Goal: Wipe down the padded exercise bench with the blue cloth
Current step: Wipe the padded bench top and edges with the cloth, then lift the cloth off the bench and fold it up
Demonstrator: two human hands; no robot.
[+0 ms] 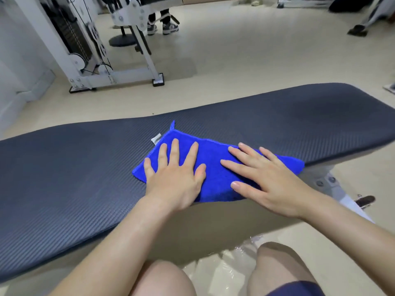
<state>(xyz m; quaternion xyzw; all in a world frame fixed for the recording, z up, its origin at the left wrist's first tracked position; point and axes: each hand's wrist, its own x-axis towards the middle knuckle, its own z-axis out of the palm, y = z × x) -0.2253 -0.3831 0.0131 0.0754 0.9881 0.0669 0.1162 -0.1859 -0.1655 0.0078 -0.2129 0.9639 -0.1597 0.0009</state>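
The blue cloth [213,165] lies flat on the dark padded worktop [74,167]. It sits about halfway along the worktop and reaches the front edge. Both hands rest on top of the cloth. Their fingers are straight and spread out, pressing down and not grabbing anything. The left hand [177,180] is on the left part of the cloth. The right hand [271,182] is on the right part. The hands are near each other but do not touch. A small white tag [156,139] sticks out at the cloth's far corner. Past the worktop is a pale floor [235,60] with a white gym machine [85,50] on it. Someone's shoes [163,27] show behind the machine.
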